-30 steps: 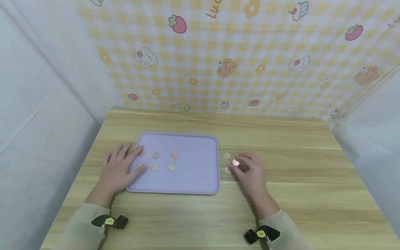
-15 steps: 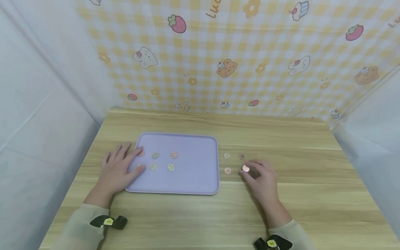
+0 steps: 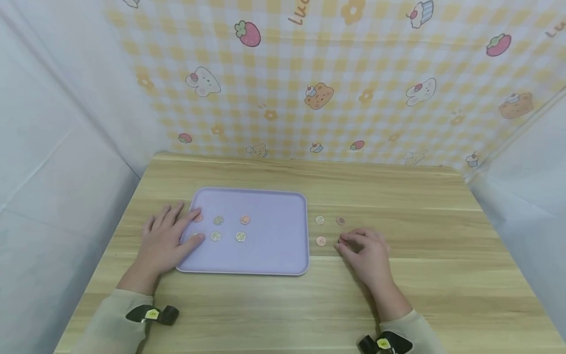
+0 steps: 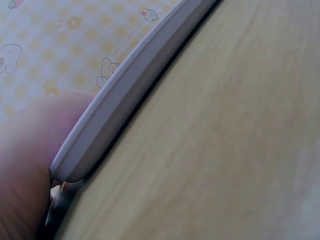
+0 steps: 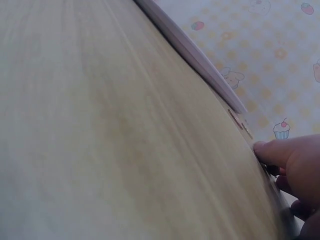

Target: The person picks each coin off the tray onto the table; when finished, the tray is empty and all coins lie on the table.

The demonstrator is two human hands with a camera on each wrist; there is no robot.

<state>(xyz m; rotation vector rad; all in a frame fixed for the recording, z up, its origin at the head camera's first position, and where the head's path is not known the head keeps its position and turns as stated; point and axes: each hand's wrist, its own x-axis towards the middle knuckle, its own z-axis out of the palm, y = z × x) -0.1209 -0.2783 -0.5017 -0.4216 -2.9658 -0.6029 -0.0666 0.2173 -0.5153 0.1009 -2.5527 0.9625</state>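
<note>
In the head view my left hand (image 3: 163,241) rests over the left rim of a lilac tray (image 3: 274,255), its fingers spread. The index fingertip lies by a copper coin (image 3: 199,218), and the thumb partly covers another coin. Several more coins sit in two rows on the tray, among them a copper coin (image 3: 245,220) and a pale coin (image 3: 240,237). Right of the tray, my right hand (image 3: 367,253) pinches a coin (image 3: 342,241) low at the tabletop, mostly hidden by the fingers. Beside it lie two copper coins (image 3: 320,241) (image 3: 340,221) and a silvery coin (image 3: 320,220).
The wooden table (image 3: 424,285) extends in front of the tray and to the right. A yellow checked cloth (image 3: 283,73) with cartoon prints hangs behind its back edge. White sheets hang at both sides. A small camera (image 3: 168,315) is strapped at the left wrist.
My right hand has left a copper coin on the table at the back right and moved right and nearer. The coin in its fingers has come down to the tabletop. My left hand stays put.
</note>
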